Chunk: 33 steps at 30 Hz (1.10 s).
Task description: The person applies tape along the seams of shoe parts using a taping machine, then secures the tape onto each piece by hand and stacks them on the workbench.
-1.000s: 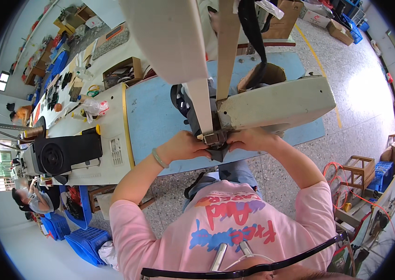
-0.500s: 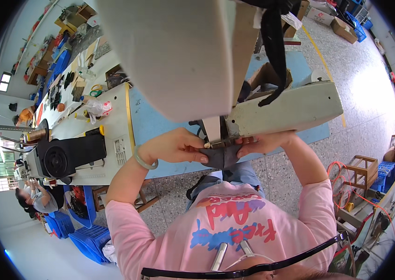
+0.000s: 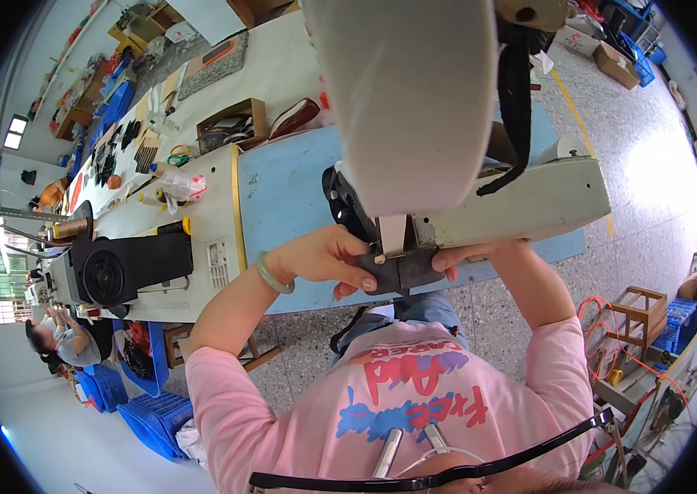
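Note:
A dark grey piece of material (image 3: 416,270), leather or fabric, sits at the needle end of a pale sewing machine (image 3: 521,202), with a line like a seam or fold down its middle. My left hand (image 3: 332,259) pinches its left side between thumb and fingers, a pale bangle (image 3: 272,273) on that wrist. On the other side, my right hand (image 3: 472,252) grips the right edge with the thumb in front; its other fingers are partly hidden behind the material and machine arm. The machine's white head (image 3: 414,107) hangs over the work and covers part of the view.
A blue work surface (image 3: 278,198) lies under the machine. Left of it stand a second, black-and-white sewing machine (image 3: 130,270), thread cones and green-handled scissors (image 3: 178,155). Blue crates (image 3: 155,421) sit at lower left, near another person (image 3: 72,337). A wooden stool (image 3: 638,317) is at right.
The view has shifted, and the machine head now appears farther right. Both hands and the dark piece have moved slightly right in the picture; more of the piece's front shows, spread wider between the hands.

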Available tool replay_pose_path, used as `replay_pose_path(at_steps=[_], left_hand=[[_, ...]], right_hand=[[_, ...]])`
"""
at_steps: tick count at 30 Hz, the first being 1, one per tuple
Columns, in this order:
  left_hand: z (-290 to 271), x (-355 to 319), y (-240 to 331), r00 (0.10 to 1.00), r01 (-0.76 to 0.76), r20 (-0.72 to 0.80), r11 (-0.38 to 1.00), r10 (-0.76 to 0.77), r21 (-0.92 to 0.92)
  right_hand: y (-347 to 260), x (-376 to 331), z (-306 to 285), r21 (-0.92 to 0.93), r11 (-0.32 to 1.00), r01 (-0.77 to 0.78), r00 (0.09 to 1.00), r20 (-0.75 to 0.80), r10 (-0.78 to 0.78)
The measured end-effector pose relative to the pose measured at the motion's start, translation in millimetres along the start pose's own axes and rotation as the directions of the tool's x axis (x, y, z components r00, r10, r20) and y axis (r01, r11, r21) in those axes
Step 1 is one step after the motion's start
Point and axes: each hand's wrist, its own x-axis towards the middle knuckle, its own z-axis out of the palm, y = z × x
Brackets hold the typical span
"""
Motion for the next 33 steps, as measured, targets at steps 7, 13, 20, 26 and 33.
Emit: replay_pose_path(at_steps=[7,13,20,26,33], left_hand=[[-0.1,3.3,-6.0,0.995,-0.077,-0.078,0.975,0.062,-0.208],[-1.6,3.9,-11.7,0.992,-0.103,-0.096,0.973,0.085,-0.205],[-7.4,4.6,-14.7,0.987,-0.135,-0.122,0.955,0.106,-0.264],[-15.2,14.4,-29.4,0.954,-0.256,-0.266,0.835,0.137,-0.487],[-8.1,12.8,-29.5,0.952,-0.256,-0.282,0.810,0.117,-0.528]], right_hand=[[12.4,7.9,-2.9,0.279,0.954,0.106,0.992,-0.090,-0.083],[19.9,9.4,-10.3,0.472,0.862,0.184,0.982,-0.131,-0.138],[31.2,15.0,-21.3,0.624,0.734,0.267,0.963,-0.145,-0.227],[39.3,19.8,-30.6,0.696,0.641,0.322,0.941,-0.165,-0.294],[39.6,19.1,-32.3,0.714,0.606,0.351,0.926,-0.171,-0.335]])
